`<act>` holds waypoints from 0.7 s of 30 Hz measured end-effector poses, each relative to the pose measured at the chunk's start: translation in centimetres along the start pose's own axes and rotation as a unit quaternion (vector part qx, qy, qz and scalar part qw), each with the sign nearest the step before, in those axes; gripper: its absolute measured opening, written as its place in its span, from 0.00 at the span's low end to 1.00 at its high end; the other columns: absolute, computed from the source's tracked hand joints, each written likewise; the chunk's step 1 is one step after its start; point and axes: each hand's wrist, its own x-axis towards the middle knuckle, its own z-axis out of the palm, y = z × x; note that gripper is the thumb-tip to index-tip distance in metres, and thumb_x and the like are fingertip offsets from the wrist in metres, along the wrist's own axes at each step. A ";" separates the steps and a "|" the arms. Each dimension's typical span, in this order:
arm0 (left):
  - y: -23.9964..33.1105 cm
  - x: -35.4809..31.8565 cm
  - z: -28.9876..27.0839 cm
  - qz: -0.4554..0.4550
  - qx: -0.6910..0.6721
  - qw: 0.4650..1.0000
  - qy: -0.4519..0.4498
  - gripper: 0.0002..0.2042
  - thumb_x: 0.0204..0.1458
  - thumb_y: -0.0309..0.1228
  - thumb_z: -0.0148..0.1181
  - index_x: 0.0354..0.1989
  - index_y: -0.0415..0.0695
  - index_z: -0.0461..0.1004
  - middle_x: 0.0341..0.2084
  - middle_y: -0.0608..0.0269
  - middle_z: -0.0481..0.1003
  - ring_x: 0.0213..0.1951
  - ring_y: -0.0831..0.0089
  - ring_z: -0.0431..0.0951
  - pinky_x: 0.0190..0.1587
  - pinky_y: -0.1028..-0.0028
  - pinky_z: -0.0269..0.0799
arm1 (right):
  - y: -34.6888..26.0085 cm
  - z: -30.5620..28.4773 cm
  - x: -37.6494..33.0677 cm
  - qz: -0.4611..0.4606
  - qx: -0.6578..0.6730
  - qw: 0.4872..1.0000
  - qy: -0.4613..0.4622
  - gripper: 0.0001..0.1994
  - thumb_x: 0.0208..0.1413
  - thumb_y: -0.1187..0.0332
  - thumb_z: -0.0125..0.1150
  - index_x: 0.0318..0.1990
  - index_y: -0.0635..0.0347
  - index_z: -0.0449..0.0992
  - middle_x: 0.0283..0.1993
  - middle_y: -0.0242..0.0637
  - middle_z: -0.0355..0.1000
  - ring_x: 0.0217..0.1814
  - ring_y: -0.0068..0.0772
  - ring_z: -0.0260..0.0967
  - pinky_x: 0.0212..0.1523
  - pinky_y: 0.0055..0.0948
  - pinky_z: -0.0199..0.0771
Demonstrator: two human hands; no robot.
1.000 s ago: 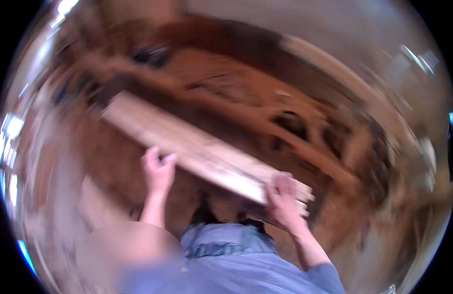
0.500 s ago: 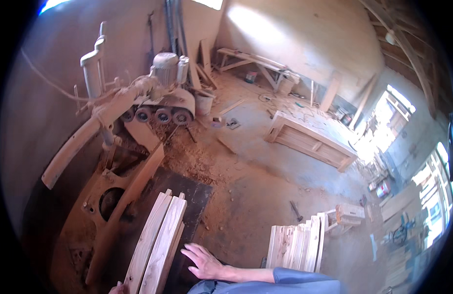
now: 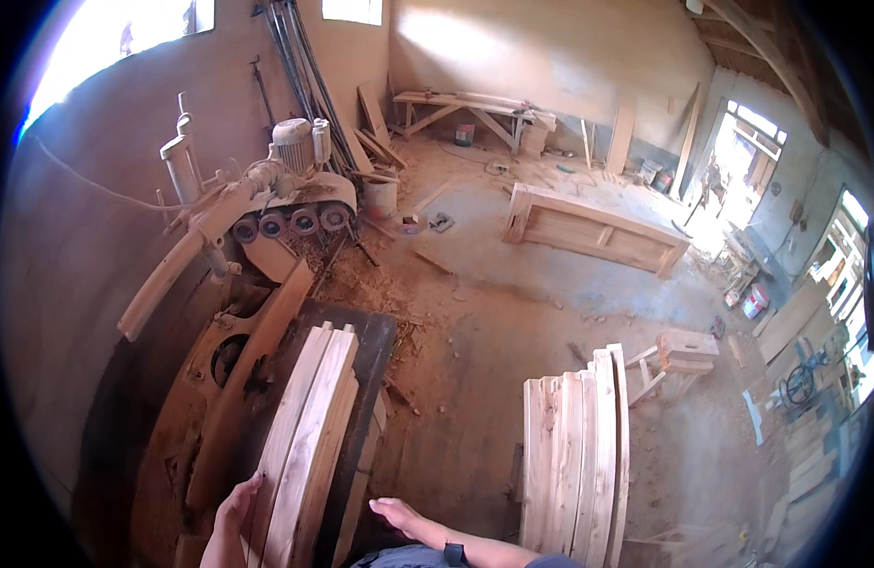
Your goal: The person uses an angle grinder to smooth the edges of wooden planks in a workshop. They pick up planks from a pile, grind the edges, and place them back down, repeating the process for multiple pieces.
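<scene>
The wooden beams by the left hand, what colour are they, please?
The wooden beams are pale tan with darker grain, best seen in the head view.

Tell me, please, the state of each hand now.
Left hand: against the wooden pieces; grip cannot be told.
Right hand: open, apart from them.

The left grip (image 3: 234,508) touches pale wooden boards (image 3: 309,440) on a dark tabletop (image 3: 375,333) while the right grip (image 3: 393,513) hangs nearby.

Light (image 3: 456,38) brightens the wall (image 3: 588,66) (above 1 wooden bench (image 3: 456,101)); sawdust (image 3: 361,293) litters the floor (image 3: 479,379).
</scene>
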 end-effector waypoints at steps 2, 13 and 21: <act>-0.5 0.7 1.1 -0.005 0.096 0.995 0.024 0.22 0.64 0.49 0.58 0.52 0.42 0.81 0.46 0.62 0.82 0.46 0.72 0.79 0.52 0.70 0.72 | 1.7 1.1 -0.3 0.072 0.111 0.989 0.062 0.25 0.70 0.45 0.54 0.59 0.56 0.75 0.52 0.40 0.79 0.55 0.39 0.75 0.56 0.41 0.72; -11.0 10.3 -1.5 0.087 0.265 0.947 -0.161 0.25 0.69 0.51 0.51 0.55 0.42 0.83 0.47 0.59 0.85 0.50 0.72 0.81 0.56 0.67 0.75 | -5.2 9.6 -1.9 0.073 -0.027 0.989 0.125 0.21 0.69 0.58 0.49 0.63 0.54 0.77 0.65 0.43 0.75 0.68 0.46 0.70 0.68 0.41 0.69; -11.7 6.2 1.4 0.400 0.195 0.884 -0.143 0.13 0.63 0.37 0.55 0.31 0.42 0.77 0.23 0.45 0.71 0.29 0.51 0.74 0.34 0.58 0.69 | 8.3 7.3 1.5 -0.220 0.010 0.969 0.110 0.28 0.64 0.47 0.53 0.67 0.47 0.72 0.70 0.41 0.69 0.73 0.54 0.62 0.72 0.48 0.63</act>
